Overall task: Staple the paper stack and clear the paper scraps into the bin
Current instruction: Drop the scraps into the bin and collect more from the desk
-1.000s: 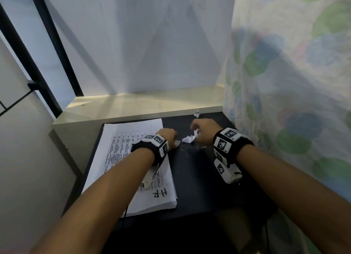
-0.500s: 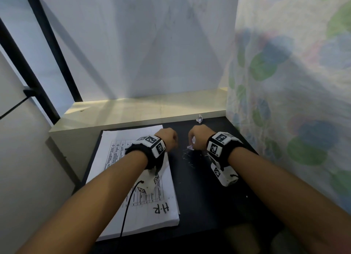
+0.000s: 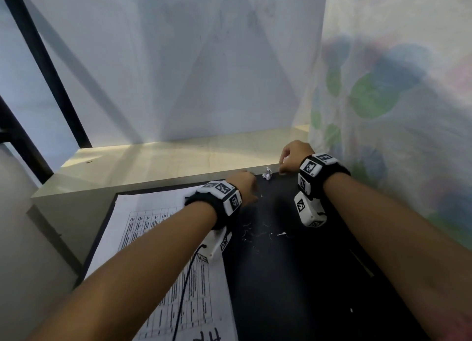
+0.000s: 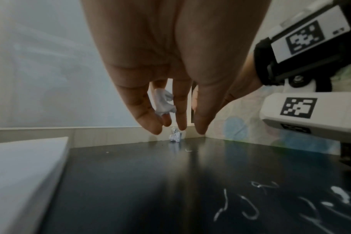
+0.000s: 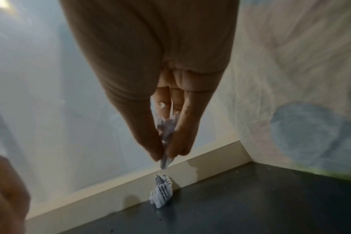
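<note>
Partway, I judge: my right hand [image 5: 162, 152] pinches 1 paper scrap [image 5: 166, 131], my left hand [image 4: 170, 110] holds another scrap [image 4: 163, 102]. 1 printed scrap [image 3: 267, 173] lies upper centre on the bench [image 3: 293, 277]. Paper stack [image 3: 153, 225] lower left; stapling unconfirmed. Bin unseen.

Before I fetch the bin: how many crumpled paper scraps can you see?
3. One lies on the black table by the back ledge; one is pinched in the right hand; one is held in the left hand. Tinier bits may be hidden.

Head view looks down; both wrist views share the crumpled scrap [image 5: 161, 195] close up.
</note>
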Action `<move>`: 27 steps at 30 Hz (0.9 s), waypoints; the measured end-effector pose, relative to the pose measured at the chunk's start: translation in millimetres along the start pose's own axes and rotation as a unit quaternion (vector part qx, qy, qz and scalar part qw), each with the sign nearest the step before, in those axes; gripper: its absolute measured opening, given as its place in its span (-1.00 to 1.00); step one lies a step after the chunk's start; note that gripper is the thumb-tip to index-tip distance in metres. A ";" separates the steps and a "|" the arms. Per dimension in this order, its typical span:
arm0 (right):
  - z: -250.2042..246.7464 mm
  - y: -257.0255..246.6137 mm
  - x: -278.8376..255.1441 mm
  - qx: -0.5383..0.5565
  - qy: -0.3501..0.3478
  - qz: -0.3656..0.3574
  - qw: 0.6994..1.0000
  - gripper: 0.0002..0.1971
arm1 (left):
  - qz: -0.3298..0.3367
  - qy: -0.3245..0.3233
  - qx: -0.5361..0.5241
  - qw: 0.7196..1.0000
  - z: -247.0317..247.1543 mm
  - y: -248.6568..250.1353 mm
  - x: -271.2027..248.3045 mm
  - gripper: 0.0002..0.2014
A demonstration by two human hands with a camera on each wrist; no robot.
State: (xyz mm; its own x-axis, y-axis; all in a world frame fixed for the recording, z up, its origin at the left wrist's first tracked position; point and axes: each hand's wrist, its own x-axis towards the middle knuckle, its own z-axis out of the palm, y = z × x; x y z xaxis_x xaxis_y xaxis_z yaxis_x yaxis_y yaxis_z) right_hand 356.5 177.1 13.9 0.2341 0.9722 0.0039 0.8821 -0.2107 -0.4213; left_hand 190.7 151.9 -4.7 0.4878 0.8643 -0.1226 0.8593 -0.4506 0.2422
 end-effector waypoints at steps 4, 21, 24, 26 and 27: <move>16.7 -4.5 14.3 -0.042 -0.049 -0.057 0.996 -0.61 | 0.016 -0.018 0.004 1.000 5.9 12.4 17.5 -0.67; 42.2 2.1 24.1 -0.078 -0.084 -0.067 0.991 -0.61 | 0.144 -0.143 -0.011 0.979 23.2 34.5 -8.8 -0.66; 43.2 1.7 20.9 -0.088 -0.076 -0.077 0.990 -0.63 | 0.146 -0.141 0.003 0.979 25.2 39.9 -6.9 -0.70; 43.5 0.8 19.2 -0.096 -0.073 -0.073 0.990 -0.66 | 0.148 -0.148 0.014 0.978 25.1 43.7 -5.7 -0.71; 42.9 0.0 17.8 -0.101 -0.071 -0.073 0.990 -0.66 | 0.147 -0.151 0.013 0.977 25.2 45.0 -5.4 -0.72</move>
State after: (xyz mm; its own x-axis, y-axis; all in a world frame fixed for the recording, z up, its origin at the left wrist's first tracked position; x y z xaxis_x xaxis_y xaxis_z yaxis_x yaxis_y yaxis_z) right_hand 343.2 198.8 -24.9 0.0506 0.9953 -0.0825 0.9693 -0.0688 -0.2362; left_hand 230.7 121.3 -17.4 0.7346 0.5929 -0.3299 0.6762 -0.6793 0.2851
